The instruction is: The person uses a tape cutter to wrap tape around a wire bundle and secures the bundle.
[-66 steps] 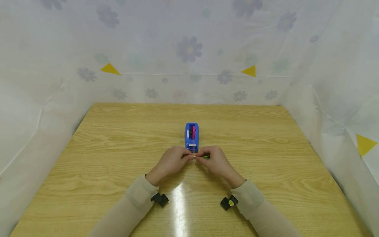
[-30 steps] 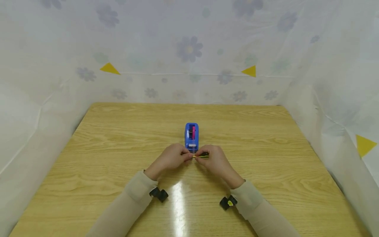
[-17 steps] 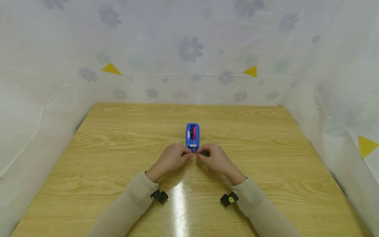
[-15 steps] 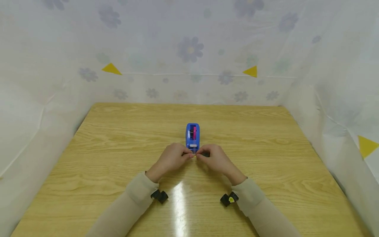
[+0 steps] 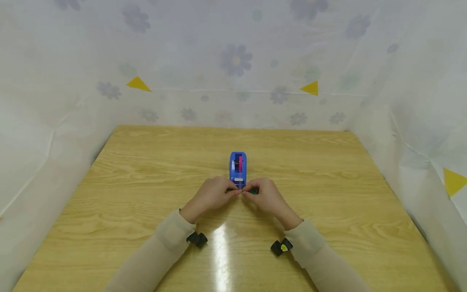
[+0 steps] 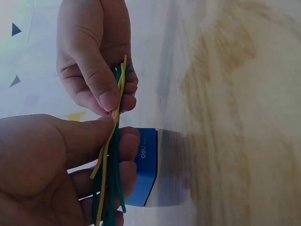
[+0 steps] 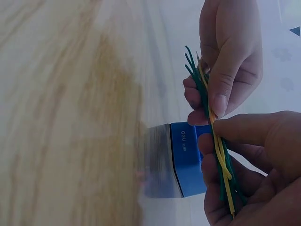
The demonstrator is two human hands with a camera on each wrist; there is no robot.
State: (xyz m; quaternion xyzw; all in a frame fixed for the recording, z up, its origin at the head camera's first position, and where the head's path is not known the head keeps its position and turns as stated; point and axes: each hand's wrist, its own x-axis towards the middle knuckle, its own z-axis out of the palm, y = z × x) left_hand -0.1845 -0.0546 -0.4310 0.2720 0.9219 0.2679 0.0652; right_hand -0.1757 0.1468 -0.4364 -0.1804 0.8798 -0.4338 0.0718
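Observation:
Both hands pinch a thin bundle of green and yellow wires (image 6: 112, 165) end to end, thumb against fingers. My left hand (image 5: 213, 194) and right hand (image 5: 265, 196) meet fingertip to fingertip just in front of a blue tape dispenser (image 5: 232, 174). A narrow clear strip of tape (image 5: 239, 187) runs from the dispenser to the fingertips at the bundle's middle. In the right wrist view the wires (image 7: 217, 146) lie along the right fingers, their far ends sticking out past the left hand. Fingers hide how the tape sits on the bundle.
The dispenser holds a pink-cored tape roll (image 5: 240, 164) and stands on a wood-grain table (image 5: 164, 162). White flowered sheeting (image 5: 189, 48) surrounds the table at the back and sides. Black wrist cameras (image 5: 197, 239) hang at both cuffs.
The hands hold nearly the same spot by the dispenser. In the head view the yellow wires between the fingers and by the right palm have gone from sight; dark green shows at the right palm.

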